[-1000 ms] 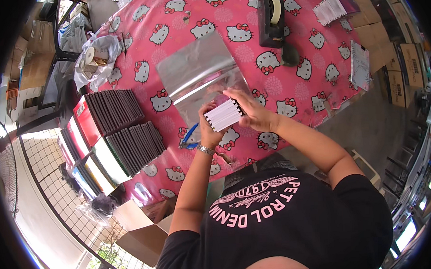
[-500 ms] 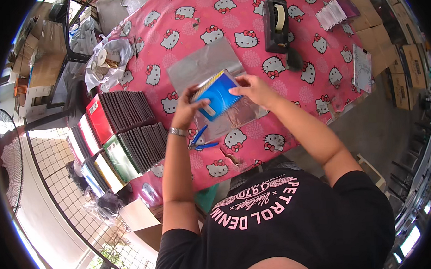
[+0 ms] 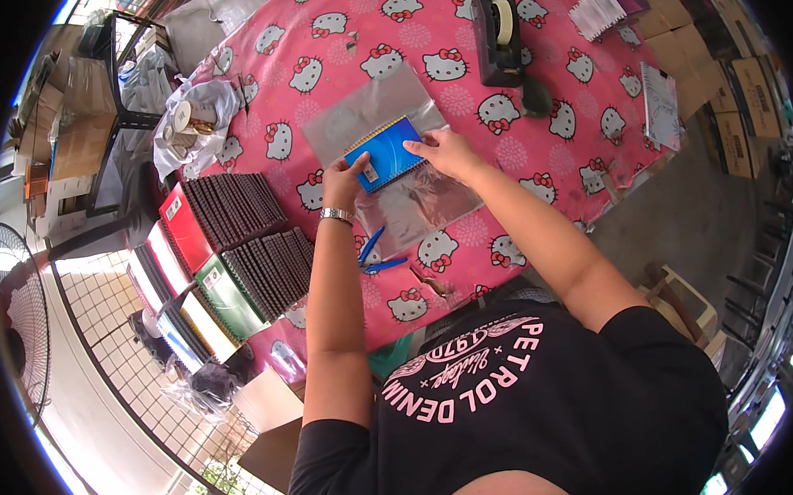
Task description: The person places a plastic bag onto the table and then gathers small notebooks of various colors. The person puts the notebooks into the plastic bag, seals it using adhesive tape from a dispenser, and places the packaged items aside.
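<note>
A small stack of spiral notebooks, blue cover on top and a yellow edge showing behind it, is held between my two hands. My left hand grips its left end, thumb on the cover. At the right end, my right hand pinches it with the thumb on top; the fingers beneath are hidden. Under the notebooks lie clear plastic sheets or bags on the pink patterned tablecloth. Blue-handled pliers or nippers rest just below my left hand.
Stacks of spiral notebooks with red, green and other covers stand at the left. A black tape dispenser sits at the back right. More notebooks lie along the right edge. A plastic bag with rolls is at the far left.
Both hands have moved the notebooks slightly away from me and lowered them over the plastic. The stack has turned a little flatter, its blue cover now facing up.
</note>
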Demonstrator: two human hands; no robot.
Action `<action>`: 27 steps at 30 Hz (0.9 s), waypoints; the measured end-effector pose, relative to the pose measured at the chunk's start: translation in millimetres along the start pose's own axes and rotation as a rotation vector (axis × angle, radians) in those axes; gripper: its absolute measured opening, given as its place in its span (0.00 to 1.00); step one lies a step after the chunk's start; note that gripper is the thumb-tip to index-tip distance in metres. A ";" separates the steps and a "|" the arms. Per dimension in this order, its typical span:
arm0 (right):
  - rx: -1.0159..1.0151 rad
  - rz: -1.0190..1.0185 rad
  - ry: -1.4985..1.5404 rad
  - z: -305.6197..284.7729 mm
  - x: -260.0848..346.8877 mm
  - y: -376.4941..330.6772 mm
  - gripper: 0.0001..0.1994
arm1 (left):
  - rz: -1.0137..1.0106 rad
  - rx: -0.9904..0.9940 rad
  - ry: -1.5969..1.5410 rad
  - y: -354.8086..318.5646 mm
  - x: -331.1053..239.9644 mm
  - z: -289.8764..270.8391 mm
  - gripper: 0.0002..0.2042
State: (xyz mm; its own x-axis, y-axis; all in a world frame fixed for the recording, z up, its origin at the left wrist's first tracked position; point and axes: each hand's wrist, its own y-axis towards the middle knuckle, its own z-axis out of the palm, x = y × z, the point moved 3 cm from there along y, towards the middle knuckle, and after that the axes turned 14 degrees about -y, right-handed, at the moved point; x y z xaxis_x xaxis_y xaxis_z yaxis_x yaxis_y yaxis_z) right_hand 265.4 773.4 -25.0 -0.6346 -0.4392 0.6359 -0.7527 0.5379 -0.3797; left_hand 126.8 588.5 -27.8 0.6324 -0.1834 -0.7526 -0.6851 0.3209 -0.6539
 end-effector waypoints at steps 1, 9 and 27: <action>0.083 0.046 0.118 6.4 -1.8 1.4 0.33 | -0.004 0.004 0.007 -1.0 0.5 2.0 0.18; -0.132 -0.110 -0.033 26.8 -16.8 6.9 0.27 | -0.055 0.037 0.088 4.0 -0.1 7.7 0.19; 0.017 -0.888 -0.633 81.2 19.9 -95.8 0.10 | 0.709 -0.155 0.808 -111.9 116.9 -84.8 0.11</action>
State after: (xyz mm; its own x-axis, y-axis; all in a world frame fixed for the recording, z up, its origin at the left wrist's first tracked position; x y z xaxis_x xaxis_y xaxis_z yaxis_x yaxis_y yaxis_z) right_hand 310.7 654.7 -30.6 0.1648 -0.9596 0.2280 -0.9863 -0.1618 0.0319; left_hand 246.7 452.3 -49.2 -0.3115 -0.5777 -0.7545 -0.8746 0.4848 -0.0100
